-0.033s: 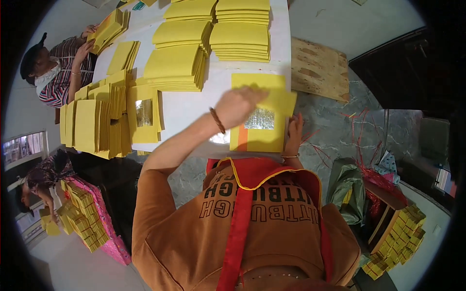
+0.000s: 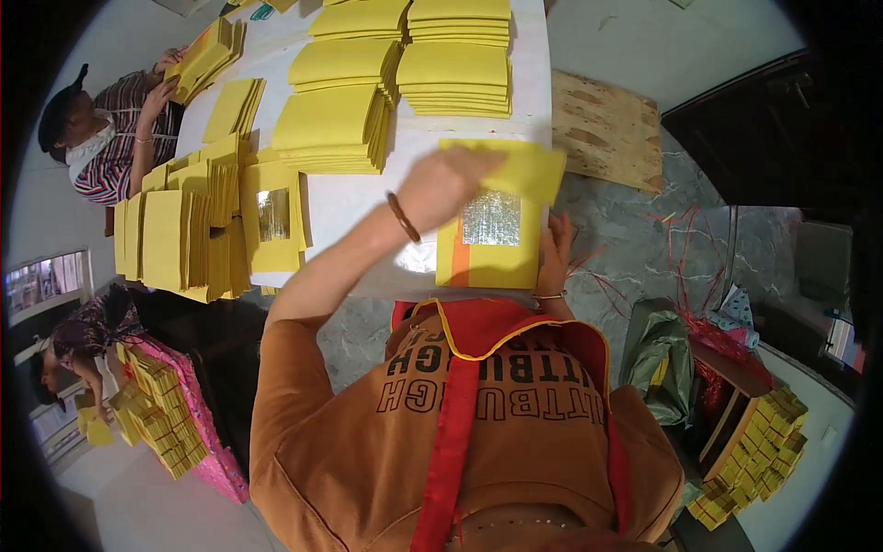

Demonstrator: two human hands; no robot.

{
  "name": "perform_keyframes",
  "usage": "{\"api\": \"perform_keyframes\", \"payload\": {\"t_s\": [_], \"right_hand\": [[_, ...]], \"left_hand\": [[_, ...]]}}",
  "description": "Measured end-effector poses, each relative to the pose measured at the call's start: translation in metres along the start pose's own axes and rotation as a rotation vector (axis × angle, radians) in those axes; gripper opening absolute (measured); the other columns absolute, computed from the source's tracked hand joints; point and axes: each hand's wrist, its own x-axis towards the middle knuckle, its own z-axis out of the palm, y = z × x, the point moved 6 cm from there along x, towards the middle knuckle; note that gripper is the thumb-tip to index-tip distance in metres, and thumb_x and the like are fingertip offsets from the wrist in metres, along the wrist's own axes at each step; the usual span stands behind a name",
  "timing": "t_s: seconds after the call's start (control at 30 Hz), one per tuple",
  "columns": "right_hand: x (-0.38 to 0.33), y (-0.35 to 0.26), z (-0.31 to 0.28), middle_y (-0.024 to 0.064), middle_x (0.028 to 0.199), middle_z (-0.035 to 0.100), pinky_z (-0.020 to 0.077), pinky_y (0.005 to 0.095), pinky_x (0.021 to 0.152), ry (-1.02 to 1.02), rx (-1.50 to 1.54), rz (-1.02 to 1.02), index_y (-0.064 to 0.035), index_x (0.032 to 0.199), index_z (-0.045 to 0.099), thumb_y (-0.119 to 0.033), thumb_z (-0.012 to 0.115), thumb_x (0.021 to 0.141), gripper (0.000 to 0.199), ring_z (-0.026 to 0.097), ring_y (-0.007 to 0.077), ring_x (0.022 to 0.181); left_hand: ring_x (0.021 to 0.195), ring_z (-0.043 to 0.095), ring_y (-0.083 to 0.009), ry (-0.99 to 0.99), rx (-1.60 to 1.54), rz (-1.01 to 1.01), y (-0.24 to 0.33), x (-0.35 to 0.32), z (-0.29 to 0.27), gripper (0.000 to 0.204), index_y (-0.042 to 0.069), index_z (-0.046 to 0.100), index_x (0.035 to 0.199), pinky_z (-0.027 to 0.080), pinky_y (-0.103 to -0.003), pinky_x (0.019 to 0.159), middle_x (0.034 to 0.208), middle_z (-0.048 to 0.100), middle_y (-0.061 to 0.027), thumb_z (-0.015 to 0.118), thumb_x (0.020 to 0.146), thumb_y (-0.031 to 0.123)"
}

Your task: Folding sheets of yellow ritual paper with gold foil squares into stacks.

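Note:
In front of me at the table's near right corner lies a flat yellow paper envelope [image 2: 497, 267] with a shiny silver panel [image 2: 490, 219] and an orange strip [image 2: 460, 258] beside the panel. My left hand [image 2: 446, 189], with a brown bracelet at the wrist, is over its far part, closed on a smaller yellow paper piece [image 2: 538, 173]. That piece is blurred and tilted; whether it is joined to the envelope I cannot tell. My right hand [image 2: 555, 250] is at the envelope's right edge, fingers stretched out and holding nothing visible.
Stacks of yellow envelopes [image 2: 326, 129] stand on the white table [image 2: 405, 198], more to the left. At the left a person [image 2: 120, 138] handles envelopes; another person [image 2: 83, 345] works lower left. A wooden board [image 2: 602, 129] and red strings [image 2: 681, 248] lie right of the table.
The yellow piece in my left hand has moved up, uncovering more of the silver panel. My left hand has shifted slightly left and away from me.

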Motion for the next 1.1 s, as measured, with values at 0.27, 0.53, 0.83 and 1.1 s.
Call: {"api": "perform_keyframes", "payload": {"t_s": [0.27, 0.53, 0.83, 1.1], "right_hand": [[-0.004, -0.003, 0.012, 0.0162, 0.130, 0.037, 0.0266, 0.0362, 0.100, -0.072, -0.410, -0.209, -0.0019, 0.131, 0.034, -0.019, 0.055, 0.083, 0.055, 0.035, 0.0264, 0.120], [0.001, 0.007, 0.004, 0.0181, 0.130, 0.035, 0.0240, 0.0377, 0.102, -0.087, -0.476, -0.255, -0.0017, 0.125, 0.041, -0.021, 0.053, 0.084, 0.047, 0.033, 0.0294, 0.122], [-0.002, -0.004, 0.012, 0.0173, 0.134, 0.030, 0.0229, 0.0392, 0.103, -0.121, -0.549, -0.215, -0.0046, 0.124, 0.044, -0.023, 0.052, 0.085, 0.044, 0.029, 0.0299, 0.125], [0.004, 0.009, 0.003, 0.0146, 0.131, 0.033, 0.0239, 0.0360, 0.102, -0.131, -0.494, -0.283, -0.0045, 0.125, 0.042, -0.021, 0.054, 0.085, 0.045, 0.030, 0.0265, 0.123]], "left_hand": [[0.105, 0.052, -0.0229, 0.115, 0.530, -0.122, -0.136, 0.056, 0.006, 0.052, 0.018, 0.048, 0.123, 0.040, -0.038, 0.085, 0.119, 0.055, -0.0022, 0.050, 0.075, -0.001], [0.110, 0.049, -0.0251, -0.145, 0.482, -0.247, -0.167, 0.055, 0.044, 0.057, 0.018, 0.040, 0.129, 0.039, -0.040, 0.087, 0.125, 0.050, -0.0048, 0.050, 0.076, 0.002], [0.123, 0.033, -0.0288, -0.122, 0.494, -0.242, -0.175, 0.040, 0.071, 0.063, 0.012, 0.033, 0.130, 0.027, -0.046, 0.099, 0.135, 0.034, -0.0101, 0.056, 0.071, 0.005], [0.125, 0.030, -0.0311, -0.283, 0.415, -0.270, -0.171, 0.050, 0.058, 0.071, 0.011, 0.028, 0.133, 0.026, -0.044, 0.101, 0.137, 0.030, -0.0130, 0.059, 0.068, 0.009]]}}
